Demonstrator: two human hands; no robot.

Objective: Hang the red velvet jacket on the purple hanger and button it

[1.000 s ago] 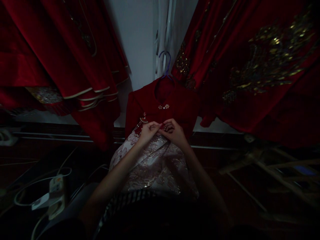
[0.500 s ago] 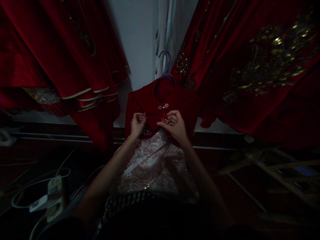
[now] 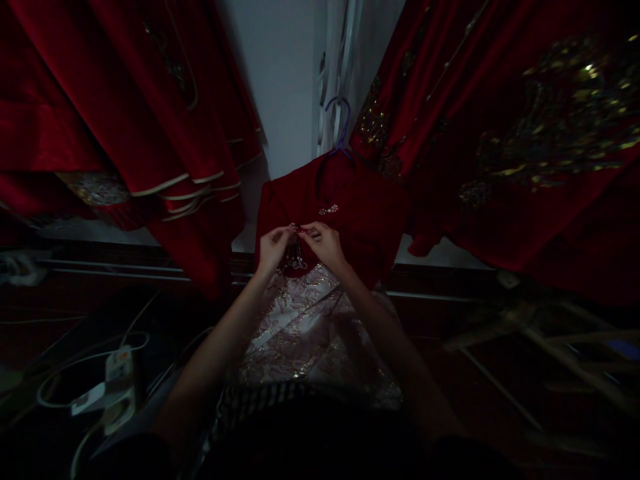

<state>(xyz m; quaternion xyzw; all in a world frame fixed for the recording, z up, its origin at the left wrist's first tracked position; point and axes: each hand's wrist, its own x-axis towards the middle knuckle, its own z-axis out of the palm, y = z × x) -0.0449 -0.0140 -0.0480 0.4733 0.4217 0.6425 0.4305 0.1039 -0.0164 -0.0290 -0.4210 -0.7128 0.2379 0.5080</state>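
A red jacket (image 3: pixel 377 213) hangs in front of me on a purple hanger (image 3: pixel 342 130). A flower-shaped beaded clasp (image 3: pixel 329 209) sits on its chest below the neckline. My left hand (image 3: pixel 273 250) is closed in a pinch on a beaded ornament (image 3: pixel 293 228), from which a beaded tassel (image 3: pixel 296 257) dangles. Right beside it, my right hand (image 3: pixel 325 245) is closed too, its fingertips meeting the left ones at the ornament. The fingers cover most of the ornament, and what exactly the right fingertips grip is hidden. Shiny patterned pale fabric (image 3: pixel 300 333) lies below the jacket.
Red garments with pale trim (image 3: pixel 165 147) hang at the left. More red garments with gold sequins (image 3: pixel 560 127) hang at the right. A power strip (image 3: pixel 120 380) with cables lies at the lower left. A dim wooden frame (image 3: pixel 545 340) stands at the lower right.
My right hand has moved left, from the jacket's front edge with its beaded flower piece, to meet my left hand. The left hand keeps its pinch. The view has shifted slightly.
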